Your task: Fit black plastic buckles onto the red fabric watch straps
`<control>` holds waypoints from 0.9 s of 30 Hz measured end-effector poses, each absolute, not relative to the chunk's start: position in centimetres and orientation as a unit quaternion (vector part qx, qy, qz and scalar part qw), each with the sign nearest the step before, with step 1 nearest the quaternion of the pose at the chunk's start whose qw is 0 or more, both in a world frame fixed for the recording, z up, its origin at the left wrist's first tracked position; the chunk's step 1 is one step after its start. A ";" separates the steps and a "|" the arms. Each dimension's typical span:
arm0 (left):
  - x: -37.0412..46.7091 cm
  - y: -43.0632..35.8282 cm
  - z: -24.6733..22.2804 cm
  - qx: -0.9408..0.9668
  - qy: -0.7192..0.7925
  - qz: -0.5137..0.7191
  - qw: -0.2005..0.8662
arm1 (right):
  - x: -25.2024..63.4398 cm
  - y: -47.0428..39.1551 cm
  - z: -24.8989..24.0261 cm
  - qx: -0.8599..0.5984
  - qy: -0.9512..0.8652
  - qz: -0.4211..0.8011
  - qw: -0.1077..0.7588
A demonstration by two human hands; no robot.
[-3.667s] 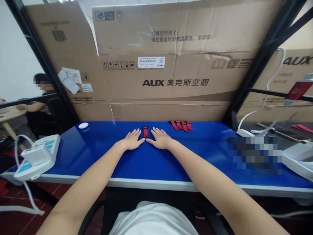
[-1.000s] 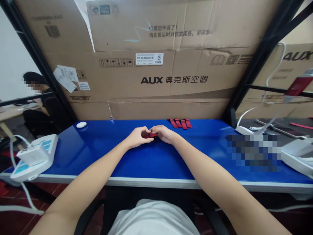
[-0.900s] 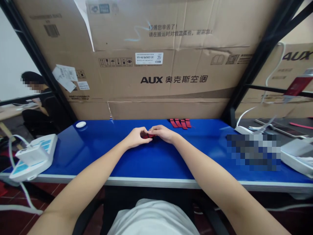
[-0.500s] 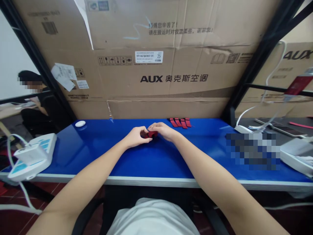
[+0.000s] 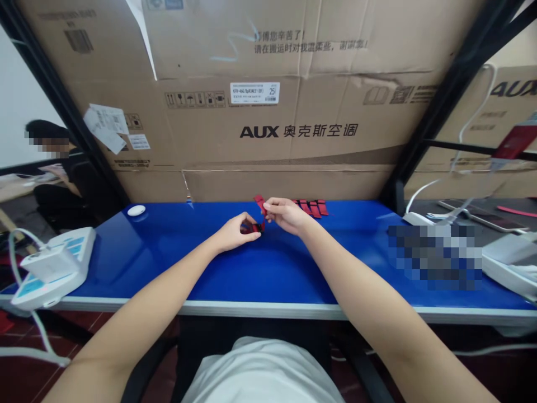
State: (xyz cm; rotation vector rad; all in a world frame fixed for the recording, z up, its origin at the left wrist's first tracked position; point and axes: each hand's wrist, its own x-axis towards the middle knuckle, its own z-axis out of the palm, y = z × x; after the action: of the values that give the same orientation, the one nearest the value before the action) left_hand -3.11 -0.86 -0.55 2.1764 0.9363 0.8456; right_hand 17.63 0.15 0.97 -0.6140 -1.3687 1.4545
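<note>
A red strap with a black part (image 5: 254, 228) is between the thumb and fingers of my left hand (image 5: 235, 234), low over the blue table. Pinched in my right hand (image 5: 285, 215) is a raised red strap end (image 5: 259, 202), which stands up just right of and above my left fingertips. The two red portions seem to meet near the black part. Behind my right hand, at the table's back edge, several red straps with black bands (image 5: 312, 208) lie side by side.
White power strips stand at the left (image 5: 59, 263) and right (image 5: 509, 268) of the blue table (image 5: 260, 274). A white round object (image 5: 136, 210) lies back left. Large cardboard (image 5: 210, 134) rises behind, between black posts. A person (image 5: 62, 168) sits far left.
My right hand has drawn the red strap end up and away from my left hand, so more of it shows. My left hand stays almost in place. The view has shifted slightly.
</note>
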 end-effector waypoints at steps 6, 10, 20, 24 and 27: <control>-2.3 -1.2 -0.4 0.867 0.330 0.285 0.240 | 16.8 -0.6 1.8 -0.221 -0.567 0.625 0.489; -2.3 -1.3 -0.4 0.865 0.334 0.232 0.293 | 18.4 -0.8 3.7 -0.168 -0.488 0.626 0.584; -2.9 -0.3 -0.7 0.824 0.368 0.270 0.337 | 17.9 0.6 1.4 -0.320 -0.484 0.568 0.583; -2.7 -0.2 -0.8 0.806 0.377 0.280 0.361 | 15.1 1.2 -0.7 -0.368 -0.501 0.551 0.558; -3.0 0.1 -0.6 0.826 0.397 0.270 0.297 | 15.1 1.3 -0.8 -0.354 -0.510 0.575 0.532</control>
State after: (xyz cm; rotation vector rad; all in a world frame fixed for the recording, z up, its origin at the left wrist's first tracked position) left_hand -3.03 0.09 -0.60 2.1950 1.0562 0.7166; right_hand 15.07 1.29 -0.84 -0.8449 -1.2165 1.3717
